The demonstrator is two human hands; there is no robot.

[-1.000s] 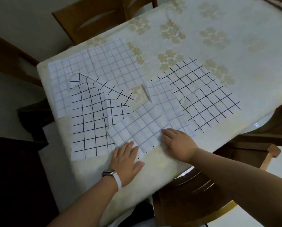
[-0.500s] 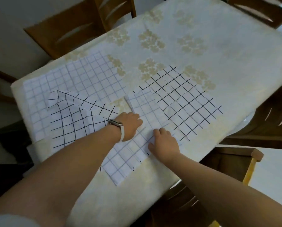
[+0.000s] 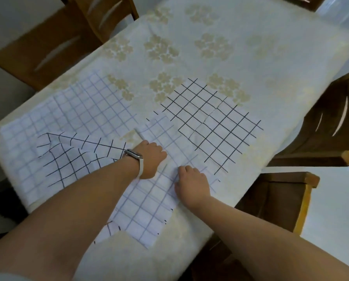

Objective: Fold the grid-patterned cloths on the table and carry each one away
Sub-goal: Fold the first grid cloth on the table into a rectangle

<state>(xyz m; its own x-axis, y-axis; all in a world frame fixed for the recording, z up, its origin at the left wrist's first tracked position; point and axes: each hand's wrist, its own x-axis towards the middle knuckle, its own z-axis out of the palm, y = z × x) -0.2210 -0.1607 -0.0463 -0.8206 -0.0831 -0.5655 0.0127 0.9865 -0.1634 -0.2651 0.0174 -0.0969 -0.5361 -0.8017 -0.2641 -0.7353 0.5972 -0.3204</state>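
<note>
Your left hand (image 3: 151, 159) and right hand (image 3: 192, 183) on blue-grid cloth (image 3: 147, 209), fingers curled onto it, can't tell if pinching or pressing

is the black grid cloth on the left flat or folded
Partly folded: the black-grid cloth has its upper edge turned over diagonally.

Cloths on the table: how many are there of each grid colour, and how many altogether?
Black-grid cloths: 2
Pale-blue-grid cloths: 2
Total: 4
</note>
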